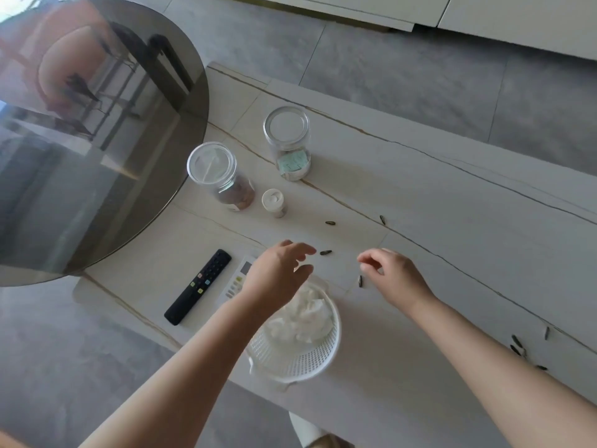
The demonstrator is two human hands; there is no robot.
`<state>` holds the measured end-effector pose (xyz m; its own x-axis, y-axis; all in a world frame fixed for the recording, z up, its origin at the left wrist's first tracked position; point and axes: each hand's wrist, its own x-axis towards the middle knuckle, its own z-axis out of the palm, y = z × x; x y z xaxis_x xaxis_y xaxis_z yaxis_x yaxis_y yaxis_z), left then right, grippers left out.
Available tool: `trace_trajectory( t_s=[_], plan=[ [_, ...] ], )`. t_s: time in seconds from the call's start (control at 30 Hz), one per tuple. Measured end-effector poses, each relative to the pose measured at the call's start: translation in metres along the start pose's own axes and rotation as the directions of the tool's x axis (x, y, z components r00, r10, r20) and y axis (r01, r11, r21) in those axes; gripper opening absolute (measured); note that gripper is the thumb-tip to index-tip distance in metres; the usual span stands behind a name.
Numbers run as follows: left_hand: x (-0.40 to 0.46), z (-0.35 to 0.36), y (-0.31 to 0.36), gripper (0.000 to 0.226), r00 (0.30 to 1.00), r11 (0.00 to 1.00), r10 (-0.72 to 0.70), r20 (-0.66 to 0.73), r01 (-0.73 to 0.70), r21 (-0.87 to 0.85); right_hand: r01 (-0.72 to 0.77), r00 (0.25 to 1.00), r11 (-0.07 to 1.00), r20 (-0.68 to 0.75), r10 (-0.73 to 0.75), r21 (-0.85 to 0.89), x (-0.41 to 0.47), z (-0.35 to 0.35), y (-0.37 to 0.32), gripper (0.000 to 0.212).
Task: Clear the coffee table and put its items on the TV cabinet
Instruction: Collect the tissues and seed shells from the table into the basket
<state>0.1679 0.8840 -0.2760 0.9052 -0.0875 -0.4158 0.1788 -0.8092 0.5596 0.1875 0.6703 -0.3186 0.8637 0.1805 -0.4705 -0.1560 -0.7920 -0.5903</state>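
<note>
To my far left the black remote [197,287] lies flat and matte on the pale veined stone worktop [452,205], the clear lidded jars [223,176] beyond it. My left hand [274,279] hovers released over the white perforated plastic basket [300,350] of crumpled tissue. A dark slim seed husk [325,252] lies just past its fingertips; I should pinch such slippery slivers individually. My right hand [392,273] hangs loosely curled, holding nothing I can make out.
</note>
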Motion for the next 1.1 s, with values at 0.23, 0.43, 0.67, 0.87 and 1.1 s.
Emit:
trace_trajectory(
  t_s=[0.23,0.43,0.67,0.87,1.1],
  plan=[
    [0.075,0.038,0.012,0.035,0.974,0.991,-0.135,0.184,0.135,0.012,-0.079,0.996,0.965,0.014,0.085,-0.25,0.043,-0.009,0.037,0.037],
    [0.104,0.066,0.001,0.041,0.931,0.953,-0.301,0.206,0.302,0.03,-0.052,0.997,0.949,0.033,0.065,-0.311,0.083,-0.013,0.053,0.049],
    [0.114,0.083,-0.002,0.037,0.882,0.899,-0.421,0.21,0.437,-0.035,-0.035,0.996,0.925,0.066,0.065,-0.379,0.108,-0.005,0.062,0.041],
    [0.116,0.102,0.025,0.029,0.873,0.899,-0.418,0.251,0.437,-0.023,0.154,0.972,0.957,0.211,-0.103,-0.246,0.113,0.005,0.051,0.048],
    [0.09,0.137,0.049,0.044,0.83,0.84,-0.504,0.24,0.536,-0.088,0.362,0.918,0.836,0.313,-0.242,-0.414,0.126,0.015,0.023,0.06]
  ],
)
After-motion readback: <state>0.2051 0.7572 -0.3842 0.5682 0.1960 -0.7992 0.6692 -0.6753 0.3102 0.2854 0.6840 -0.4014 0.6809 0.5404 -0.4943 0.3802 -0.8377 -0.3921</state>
